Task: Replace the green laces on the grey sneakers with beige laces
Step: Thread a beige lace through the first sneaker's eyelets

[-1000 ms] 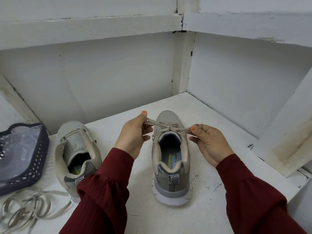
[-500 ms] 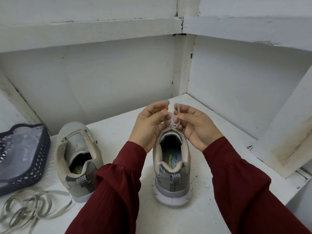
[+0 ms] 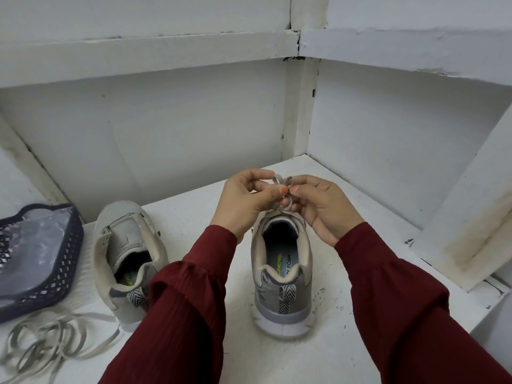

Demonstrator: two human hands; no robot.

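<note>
A grey sneaker (image 3: pixel 281 275) stands heel toward me in the middle of the white shelf. Above its tongue my left hand (image 3: pixel 245 199) and my right hand (image 3: pixel 318 203) meet, each pinching a loop of the beige lace (image 3: pixel 279 180). The loops cross between my fingertips. The sneaker's toe and laced eyelets are hidden behind my hands. A second grey sneaker (image 3: pixel 124 250) stands to the left with no lace in it. A loose pile of pale laces (image 3: pixel 55 345) lies at the front left.
A dark blue mesh basket (image 3: pixel 58 273) holding clear plastic sits at the left edge. White walls close the shelf (image 3: pixel 360 217) at the back and right, with another shelf overhead. A white slanted board (image 3: pixel 471 217) leans at the right.
My hands first pulled the lace ends apart sideways, then came together over the tongue. They now hold two small loops crossed at my fingertips, a little higher than before.
</note>
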